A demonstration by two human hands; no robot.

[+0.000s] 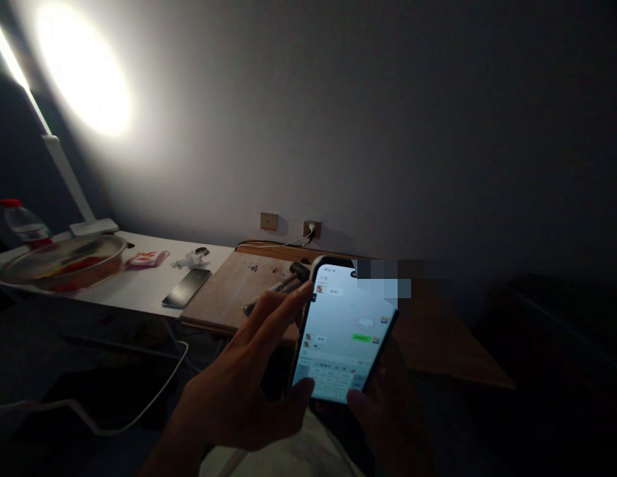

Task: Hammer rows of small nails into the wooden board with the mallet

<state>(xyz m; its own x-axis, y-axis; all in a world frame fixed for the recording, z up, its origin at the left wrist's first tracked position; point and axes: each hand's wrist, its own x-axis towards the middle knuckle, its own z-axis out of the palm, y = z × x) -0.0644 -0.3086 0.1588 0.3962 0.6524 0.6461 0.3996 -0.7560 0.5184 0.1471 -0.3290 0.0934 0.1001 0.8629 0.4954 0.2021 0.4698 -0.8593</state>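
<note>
A lit smartphone is held upright before me, tilted a little to the right. Its screen shows a chat with an on-screen keyboard along the bottom. My left hand grips the phone's left side, fingers along the edge and thumb over the lower left of the keyboard. On the other side, my right hand is mostly in shadow; its thumb rests at the screen's lower right, and its other fingers are hidden behind the phone. Just beyond my left fingers lies a hammer, partly covered by the hand and phone.
A second phone, crumpled tissue, a red-and-white packet and a large round bowl lie on the white table. Behind stand a bottle and lamp. A white cable hangs low; a wall socket holds plugs.
</note>
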